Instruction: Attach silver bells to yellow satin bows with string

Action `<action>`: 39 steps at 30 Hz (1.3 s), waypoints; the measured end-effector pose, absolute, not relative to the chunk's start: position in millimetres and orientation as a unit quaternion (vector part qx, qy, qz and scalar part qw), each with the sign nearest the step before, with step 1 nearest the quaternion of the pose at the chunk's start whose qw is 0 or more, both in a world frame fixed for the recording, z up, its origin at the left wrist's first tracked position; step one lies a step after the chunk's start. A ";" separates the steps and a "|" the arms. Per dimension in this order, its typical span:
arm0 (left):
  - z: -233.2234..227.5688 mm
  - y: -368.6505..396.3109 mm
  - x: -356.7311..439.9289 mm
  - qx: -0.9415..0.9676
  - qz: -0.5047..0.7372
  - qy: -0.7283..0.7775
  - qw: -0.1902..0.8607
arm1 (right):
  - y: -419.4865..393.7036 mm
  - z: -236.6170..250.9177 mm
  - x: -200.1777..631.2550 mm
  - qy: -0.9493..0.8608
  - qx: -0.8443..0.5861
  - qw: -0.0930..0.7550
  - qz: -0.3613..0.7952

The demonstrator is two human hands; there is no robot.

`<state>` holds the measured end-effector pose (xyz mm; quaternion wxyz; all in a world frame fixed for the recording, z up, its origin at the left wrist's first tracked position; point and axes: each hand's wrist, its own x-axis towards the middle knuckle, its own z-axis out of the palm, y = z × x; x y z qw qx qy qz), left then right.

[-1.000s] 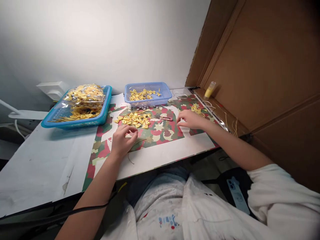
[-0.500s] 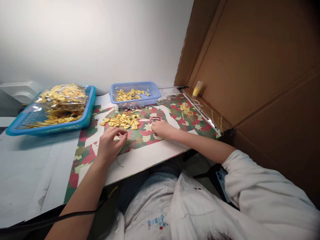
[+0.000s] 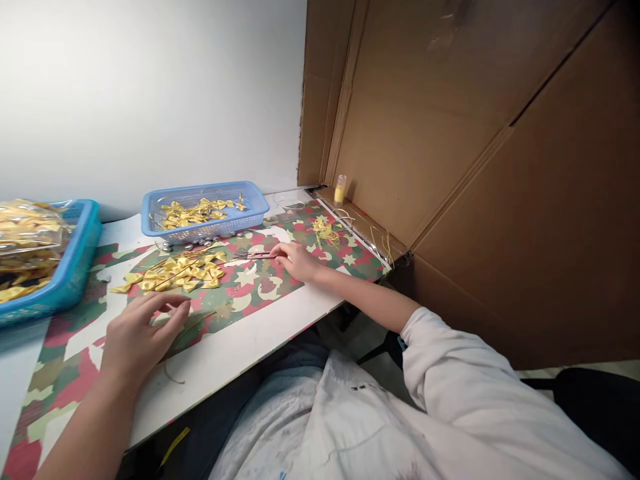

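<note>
My left hand (image 3: 143, 333) hovers over the near edge of the table, thumb and fingertips pinched together on a thin gold cord (image 3: 197, 321). The cord's lower end curls over the white strip along the edge. Farther right, the fingers of my right hand (image 3: 296, 261) close on the handle end of small pink-handled thread snips (image 3: 260, 255), which lie on the patterned sheet with their blades toward the left. Just beyond my left hand is a pile of yellow ribbon bows (image 3: 175, 273) with gold cords.
A blue basket (image 3: 205, 230) of bows stands at the wall, with dark shiny beads (image 3: 189, 246) before it. Another blue basket (image 3: 83, 260) holds bagged bows at left. Yellow thread scraps (image 3: 325, 231) and a small yellow bottle (image 3: 340, 190) sit near the cardboard wall (image 3: 425, 133).
The view has swung to the right. My right hand has moved up onto the handle end of the snips; my left hand keeps its pinch.
</note>
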<state>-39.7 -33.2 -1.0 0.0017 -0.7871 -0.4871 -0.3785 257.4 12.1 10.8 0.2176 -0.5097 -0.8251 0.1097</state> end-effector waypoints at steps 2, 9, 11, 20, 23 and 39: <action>0.0 -33.8 -38.7 -0.788 -0.375 -0.488 0.003 | 11.2 13.8 279.7 -0.781 -0.539 0.276 0.153; -0.8 -34.1 -37.9 -0.801 -0.363 -0.475 0.009 | -9.3 39.6 424.0 -0.558 -0.634 0.504 0.184; -0.4 -34.2 -37.7 -0.807 -0.360 -0.468 0.014 | -11.8 45.5 465.0 -0.514 -0.663 0.527 0.137; -0.3 -32.6 -38.8 -0.804 -0.348 -0.482 -0.002 | 4.2 30.4 520.2 -0.506 -0.741 0.439 0.057; -1.0 -32.1 -38.8 -0.801 -0.337 -0.495 -0.008 | 10.5 23.1 520.2 -0.531 -0.751 0.388 0.059; -4.9 -30.2 -40.1 -0.808 -0.325 -0.491 -0.016 | 13.9 10.8 522.4 -0.579 -0.760 0.292 0.034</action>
